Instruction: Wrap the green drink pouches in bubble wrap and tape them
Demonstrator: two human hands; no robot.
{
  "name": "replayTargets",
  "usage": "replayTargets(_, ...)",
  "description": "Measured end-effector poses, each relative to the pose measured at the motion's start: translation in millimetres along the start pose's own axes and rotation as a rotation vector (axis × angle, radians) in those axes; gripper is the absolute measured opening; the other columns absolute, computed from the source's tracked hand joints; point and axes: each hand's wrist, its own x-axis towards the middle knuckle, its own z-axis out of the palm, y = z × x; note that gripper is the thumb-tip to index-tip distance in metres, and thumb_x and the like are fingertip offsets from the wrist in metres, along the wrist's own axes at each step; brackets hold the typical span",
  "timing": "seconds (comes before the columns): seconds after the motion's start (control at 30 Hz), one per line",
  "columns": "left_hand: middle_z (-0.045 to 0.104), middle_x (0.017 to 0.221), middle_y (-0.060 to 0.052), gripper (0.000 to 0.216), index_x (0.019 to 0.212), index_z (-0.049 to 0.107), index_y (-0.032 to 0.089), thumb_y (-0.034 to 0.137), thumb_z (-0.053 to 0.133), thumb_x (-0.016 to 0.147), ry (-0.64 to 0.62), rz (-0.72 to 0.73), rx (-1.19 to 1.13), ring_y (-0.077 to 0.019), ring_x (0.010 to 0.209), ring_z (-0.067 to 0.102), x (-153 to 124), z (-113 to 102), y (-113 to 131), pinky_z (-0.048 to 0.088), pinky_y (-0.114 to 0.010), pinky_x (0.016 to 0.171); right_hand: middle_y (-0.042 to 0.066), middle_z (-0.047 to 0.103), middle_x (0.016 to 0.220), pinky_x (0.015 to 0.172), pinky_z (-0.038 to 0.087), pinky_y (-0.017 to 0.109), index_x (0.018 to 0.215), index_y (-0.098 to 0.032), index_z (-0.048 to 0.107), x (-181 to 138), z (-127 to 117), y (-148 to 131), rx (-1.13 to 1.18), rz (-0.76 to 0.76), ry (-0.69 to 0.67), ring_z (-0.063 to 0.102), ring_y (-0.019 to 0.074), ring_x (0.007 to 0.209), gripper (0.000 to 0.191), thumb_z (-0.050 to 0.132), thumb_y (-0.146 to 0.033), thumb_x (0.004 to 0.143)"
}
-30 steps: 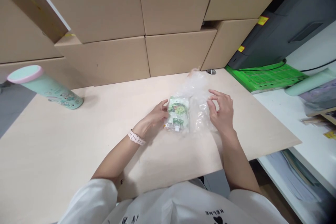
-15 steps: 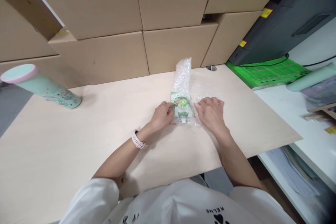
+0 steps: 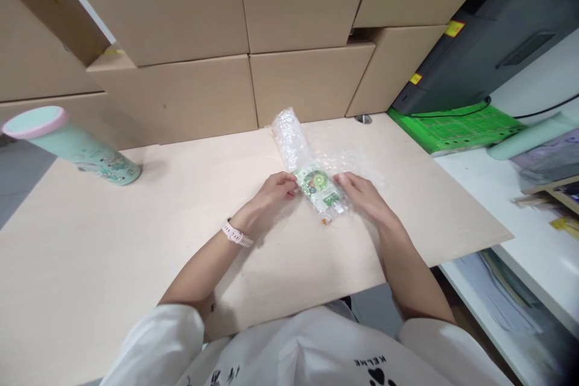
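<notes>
A white and green pouch [image 3: 318,183] printed with a kiwi slice lies tilted on the table, its white-spouted end towards me and to the right. Clear bubble wrap [image 3: 292,140] surrounds it and reaches beyond its far end, with a looser sheet spread to the right. My left hand [image 3: 275,189] pinches the wrapped pouch at its left edge. On the opposite side, my right hand [image 3: 360,193] has its thumb and fingers closed at the right edge. Both hands rest low over the table. Their inner fingertips are partly hidden.
A mint bottle [image 3: 85,148] with a pink rim stands on the left of the wooden table [image 3: 113,253]. Cardboard boxes [image 3: 181,99] are stacked along the back. To the right are a green crate [image 3: 465,126], a dark grey case [image 3: 479,42] and a white shelf [image 3: 520,211].
The pouch and bubble wrap have turned, far end swinging left and near end right. Both hands have shifted slightly along its edges. The right-hand fingers have come closer together.
</notes>
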Motion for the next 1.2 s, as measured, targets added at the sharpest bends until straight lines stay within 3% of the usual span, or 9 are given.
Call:
replayTargets(0.2,0.072,0.085,-0.009,0.017,0.085,0.069,0.012,0.027,0.072,0.077,-0.096,-0.104,-0.136,-0.0159,0.074,0.068,2.1,0.6,2.3,0.056,-0.033,0.078,0.006,0.073,0.109,0.098,0.049,0.042,0.112,-0.025,0.069,-6.9,-9.0,-5.0,0.685,-0.153,-0.109,0.066,0.0261,0.107,0.051,0.055,-0.068,0.086)
replayTargets(0.3,0.068,0.076,-0.007,0.011,0.081,0.067,0.013,0.023,0.068,0.075,0.126,-0.066,-0.071,-0.0162,0.067,0.064,8.0,-13.6,7.6,0.054,-0.031,0.068,0.006,0.075,0.108,0.104,0.046,0.045,0.113,-0.028,0.070,-14.1,-12.1,-11.8,0.869,-0.278,-0.269,0.067,0.0267,0.110,0.052,0.054,-0.069,0.086)
replayTargets(0.4,0.065,0.088,-0.004,0.022,0.096,0.062,0.018,0.014,0.058,0.076,0.457,0.054,-0.047,-0.0137,0.075,0.061,13.9,-39.0,14.0,0.050,-0.027,0.070,0.006,0.075,0.108,0.102,0.047,0.044,0.107,-0.026,0.071,-15.4,-3.3,-14.1,0.710,-0.229,-0.271,0.068,0.0256,0.108,0.037,0.061,-0.057,0.088)
replayTargets(0.47,0.063,0.108,-0.005,0.034,0.107,0.059,0.021,0.011,0.055,0.075,0.693,0.260,0.053,-0.0149,0.090,0.060,14.9,-53.4,17.9,0.049,-0.027,0.077,0.006,0.074,0.108,0.097,0.049,0.042,0.104,-0.025,0.072,-12.9,7.1,-12.2,0.508,-0.166,-0.176,0.067,0.0250,0.105,0.030,0.062,-0.049,0.090)
replayTargets(0.53,0.061,0.116,-0.005,0.035,0.109,0.059,0.021,0.011,0.055,0.075,0.780,0.451,0.217,-0.0167,0.096,0.058,13.1,-59.1,20.5,0.048,-0.029,0.082,0.007,0.074,0.103,0.091,0.050,0.042,0.101,-0.023,0.073,-9.9,16.9,-9.4,0.247,-0.147,-0.086,0.066,0.0254,0.099,0.027,0.060,-0.044,0.090)
replayTargets(0.67,0.061,0.106,-0.006,0.029,0.108,0.062,0.019,0.017,0.056,0.079,0.601,0.421,0.429,-0.0163,0.083,0.057,7.4,-47.2,20.4,0.048,-0.034,0.084,0.009,0.071,0.103,0.093,0.048,0.045,0.108,-0.024,0.073,-10.1,26.0,-10.7,-0.093,-0.313,-0.126,0.061,0.0264,0.103,0.028,0.052,-0.038,0.095)
replayTargets(0.87,0.054,0.129,-0.011,0.039,0.123,0.055,0.020,0.036,0.054,0.087,0.531,0.297,0.386,-0.0192,0.099,0.059,9.9,-39.9,18.2,0.051,-0.033,0.083,0.006,0.047,0.152,0.116,0.030,0.049,0.123,-0.031,0.067,-24.4,37.0,-24.3,0.021,-0.685,-0.447,0.034,0.0256,0.145,0.032,0.053,-0.042,0.097)
replayTargets(1.1,0.052,0.137,-0.013,0.043,0.126,0.056,0.019,0.031,0.059,0.085,0.625,0.408,0.543,-0.0277,0.124,0.050,-2.2,-54.5,37.2,0.042,-0.045,0.105,0.009,0.062,0.134,0.117,0.024,0.055,0.114,-0.027,0.071,-31.5,61.5,-27.8,-0.154,-0.847,-0.493,0.039,0.0309,0.140,0.027,0.062,-0.033,0.090)
replayTargets(1.2,0.044,0.150,-0.011,0.043,0.128,0.058,0.024,0.033,0.061,0.087,0.506,0.595,0.786,-0.0303,0.142,0.032,-24.9,-36.0,52.0,0.023,-0.052,0.118,0.011,0.066,0.125,0.114,0.025,0.056,0.111,-0.024,0.071,-38.4,69.0,-36.3,-0.246,-0.902,-0.401,0.047,0.0323,0.130,0.026,0.059,-0.024,0.088)
